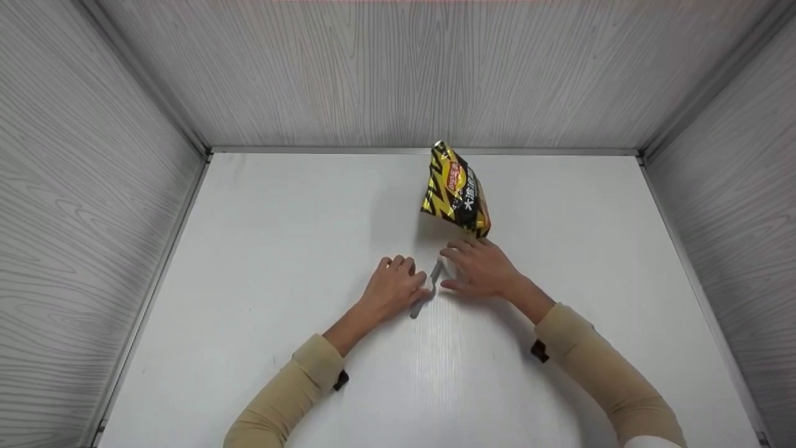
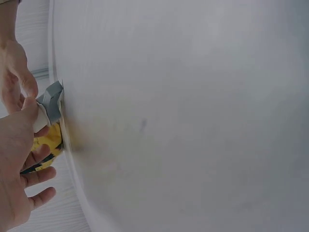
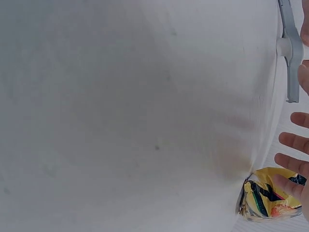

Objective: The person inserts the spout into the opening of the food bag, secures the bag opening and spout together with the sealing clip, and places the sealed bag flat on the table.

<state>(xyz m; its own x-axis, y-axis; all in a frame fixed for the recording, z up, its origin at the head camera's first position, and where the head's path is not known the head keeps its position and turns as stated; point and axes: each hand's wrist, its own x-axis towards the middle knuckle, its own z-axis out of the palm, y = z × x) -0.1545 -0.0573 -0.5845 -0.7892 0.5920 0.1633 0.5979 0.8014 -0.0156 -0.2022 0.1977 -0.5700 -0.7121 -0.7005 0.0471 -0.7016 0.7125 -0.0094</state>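
Note:
A slim grey bag clip (image 1: 436, 272) with a white piece at its middle is between the two hands, over the white table. My left hand (image 1: 397, 287) pinches it between thumb and index finger, and the left wrist view shows the white part (image 2: 41, 120) at those fingertips. On the clip's other side is my right hand (image 1: 480, 267), its fingers spread and holding nothing. Just beyond the right fingertips stands a yellow and black snack bag (image 1: 457, 190), tilted. Part of that bag also shows behind the fingers in the right wrist view.
The white tabletop (image 1: 280, 236) is enclosed by grey wood-grain panels at the back (image 1: 398, 74), left (image 1: 74, 218) and right (image 1: 740, 186). The bag is near the table's back edge.

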